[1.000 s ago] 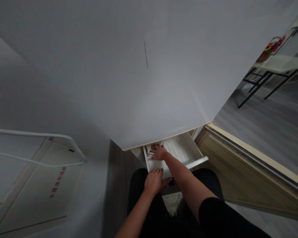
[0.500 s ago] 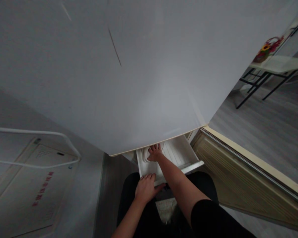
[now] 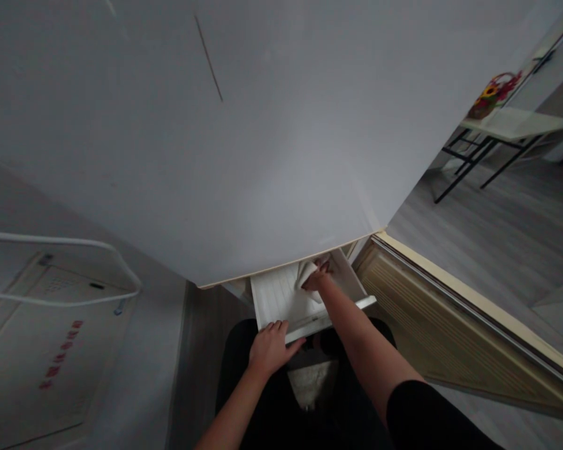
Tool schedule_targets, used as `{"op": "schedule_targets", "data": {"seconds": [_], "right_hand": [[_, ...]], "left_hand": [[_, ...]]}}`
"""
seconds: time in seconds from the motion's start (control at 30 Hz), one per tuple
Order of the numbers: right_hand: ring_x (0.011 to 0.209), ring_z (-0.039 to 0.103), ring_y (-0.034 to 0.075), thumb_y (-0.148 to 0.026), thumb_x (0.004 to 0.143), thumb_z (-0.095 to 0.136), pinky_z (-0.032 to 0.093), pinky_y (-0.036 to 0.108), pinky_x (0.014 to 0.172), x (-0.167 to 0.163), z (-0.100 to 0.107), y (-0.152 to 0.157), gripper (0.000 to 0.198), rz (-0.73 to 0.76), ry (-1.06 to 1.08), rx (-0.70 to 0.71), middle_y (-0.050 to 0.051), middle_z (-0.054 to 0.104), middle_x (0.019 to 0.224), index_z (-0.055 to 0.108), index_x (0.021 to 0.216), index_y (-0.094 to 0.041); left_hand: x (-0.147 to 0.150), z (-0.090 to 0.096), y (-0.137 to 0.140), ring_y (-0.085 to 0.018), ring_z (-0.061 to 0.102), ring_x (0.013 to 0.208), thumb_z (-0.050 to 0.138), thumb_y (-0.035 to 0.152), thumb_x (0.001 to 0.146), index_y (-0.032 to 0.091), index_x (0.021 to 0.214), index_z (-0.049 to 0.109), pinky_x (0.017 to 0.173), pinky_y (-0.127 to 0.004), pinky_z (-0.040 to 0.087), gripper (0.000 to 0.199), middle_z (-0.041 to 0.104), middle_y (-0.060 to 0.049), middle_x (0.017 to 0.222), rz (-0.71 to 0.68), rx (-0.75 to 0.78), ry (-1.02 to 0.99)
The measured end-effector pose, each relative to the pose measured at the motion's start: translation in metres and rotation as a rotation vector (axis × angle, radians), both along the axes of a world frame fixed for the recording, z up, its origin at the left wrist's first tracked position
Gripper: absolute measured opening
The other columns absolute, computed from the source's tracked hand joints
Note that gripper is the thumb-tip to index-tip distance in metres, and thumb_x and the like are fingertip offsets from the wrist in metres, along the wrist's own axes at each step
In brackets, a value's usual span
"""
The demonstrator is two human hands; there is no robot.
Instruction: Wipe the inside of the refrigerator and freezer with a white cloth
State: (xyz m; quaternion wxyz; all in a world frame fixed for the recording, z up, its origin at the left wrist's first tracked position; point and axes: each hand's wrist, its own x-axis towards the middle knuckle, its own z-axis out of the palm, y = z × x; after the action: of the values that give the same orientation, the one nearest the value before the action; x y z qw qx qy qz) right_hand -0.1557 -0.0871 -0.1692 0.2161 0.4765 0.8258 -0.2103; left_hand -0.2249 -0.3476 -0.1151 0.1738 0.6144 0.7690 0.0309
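Note:
A white drawer (image 3: 274, 299) is pulled out below a large white door panel (image 3: 286, 156), and its far part is hidden under that panel. Over the drawer's front left edge my left hand (image 3: 269, 347) is closed, fingers on top and thumb along the front. My right hand (image 3: 319, 278) reaches inside, pressing a pale cloth (image 3: 304, 272) against the drawer's ribbed bottom, right of the middle. Part of the cloth is covered by the fingers.
A yellowed lower door (image 3: 417, 312) stands open at the right. On the left wall are a white rail (image 3: 60, 239) and a panel with red lettering (image 3: 59, 356). Farther off, a table (image 3: 516, 124) bears a flower basket (image 3: 490, 97) above the grey floor.
My right hand has slid from the drawer's left side to the right with the cloth. My left hand keeps its hold on the front edge. The view has shifted slightly.

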Motion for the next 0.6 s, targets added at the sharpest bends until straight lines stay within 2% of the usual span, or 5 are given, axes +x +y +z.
{"op": "schedule_targets", "data": {"seconds": [0.17, 0.3, 0.37, 0.47, 0.6], "right_hand": [[0.152, -0.020, 0.052, -0.052, 0.066, 0.085, -0.002, 0.075, 0.118, -0.069, -0.006, -0.076, 0.111, 0.321, 0.070, -0.042, 0.019, -0.018, 0.169, 0.041, 0.159, -0.010], [0.155, -0.020, 0.044, -0.038, 0.073, 0.079, -0.007, 0.071, 0.120, -0.100, -0.018, -0.116, 0.099, 0.430, 0.089, -0.081, 0.014, -0.014, 0.170, 0.039, 0.160, -0.014], [0.155, -0.023, 0.040, -0.042, 0.073, 0.080, -0.007, 0.072, 0.120, -0.097, -0.020, -0.111, 0.100, 0.470, 0.038, -0.112, 0.008, -0.018, 0.169, 0.037, 0.161, -0.021], [0.156, -0.023, 0.038, -0.052, 0.066, 0.086, -0.005, 0.071, 0.120, -0.070, -0.017, -0.080, 0.121, 0.506, 0.050, -0.108, 0.006, -0.022, 0.169, 0.020, 0.166, -0.031], [0.154, -0.022, 0.045, -0.066, 0.055, 0.090, -0.001, 0.076, 0.116, -0.012, -0.010, -0.026, 0.149, 0.360, 0.023, -0.086, 0.010, -0.027, 0.167, -0.005, 0.166, -0.033]], "left_hand": [[-0.001, 0.002, 0.000, -0.034, 0.067, 0.111, 0.050, 0.065, 0.095, 0.016, 0.118, 0.067, 0.095, -0.043, 0.052, 0.057, 0.073, -0.017, 0.115, 0.020, -0.016, -0.026], [-0.003, 0.005, 0.001, -0.032, 0.066, 0.116, 0.067, 0.039, 0.088, 0.018, 0.122, 0.065, 0.098, -0.039, 0.050, 0.040, 0.072, -0.016, 0.120, 0.044, -0.062, -0.058], [-0.003, 0.005, 0.001, -0.032, 0.067, 0.116, 0.066, 0.041, 0.089, 0.017, 0.122, 0.065, 0.097, -0.040, 0.050, 0.040, 0.072, -0.017, 0.119, 0.037, -0.062, -0.048], [-0.002, 0.003, 0.001, -0.034, 0.067, 0.113, 0.052, 0.061, 0.096, 0.017, 0.121, 0.065, 0.094, -0.042, 0.051, 0.053, 0.072, -0.017, 0.118, 0.013, -0.020, -0.021], [0.000, 0.001, 0.000, -0.034, 0.069, 0.107, 0.042, 0.071, 0.096, 0.016, 0.115, 0.067, 0.090, -0.042, 0.052, 0.063, 0.073, -0.016, 0.111, -0.004, 0.002, 0.023]]}}
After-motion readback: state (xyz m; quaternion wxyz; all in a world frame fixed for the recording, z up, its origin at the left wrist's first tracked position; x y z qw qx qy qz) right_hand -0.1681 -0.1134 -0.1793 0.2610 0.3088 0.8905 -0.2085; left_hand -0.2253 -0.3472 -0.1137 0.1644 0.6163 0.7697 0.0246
